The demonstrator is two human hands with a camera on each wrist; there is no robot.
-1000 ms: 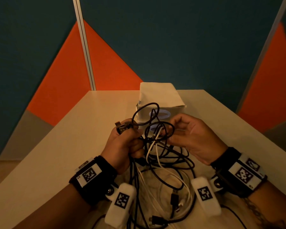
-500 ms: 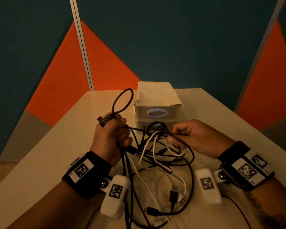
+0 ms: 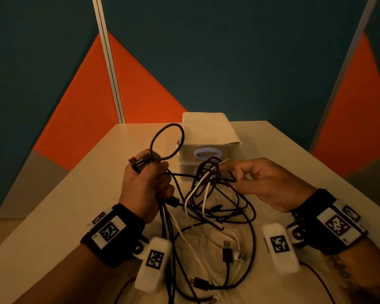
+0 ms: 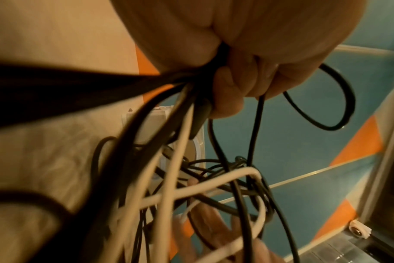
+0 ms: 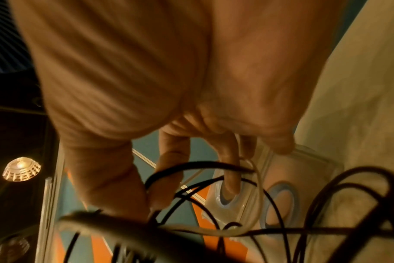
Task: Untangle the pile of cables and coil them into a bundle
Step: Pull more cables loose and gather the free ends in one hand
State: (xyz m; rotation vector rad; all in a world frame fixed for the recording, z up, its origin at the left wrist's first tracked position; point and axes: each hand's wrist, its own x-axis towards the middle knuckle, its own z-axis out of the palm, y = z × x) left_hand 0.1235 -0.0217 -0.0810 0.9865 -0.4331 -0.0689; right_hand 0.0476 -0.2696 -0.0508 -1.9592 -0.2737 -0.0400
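A tangle of black and white cables hangs between my hands over the table, its loose ends trailing toward me. My left hand grips a fistful of strands; USB plugs stick out of its top and a black loop stands above it. The left wrist view shows the left hand curled round the black and white cables. My right hand reaches into the knot, thumb and a finger pinching a black strand. In the right wrist view the right hand also has a white strand hooked over a finger.
A small white drawer box with oval handles stands just behind the tangle. A black USB plug and a white one lie on the table near me. Blue and orange wall panels close off the far side.
My left hand has drawn its bunch to the left, and a black loop has come free above it. The right hand's fingers have spread a little at the knot.
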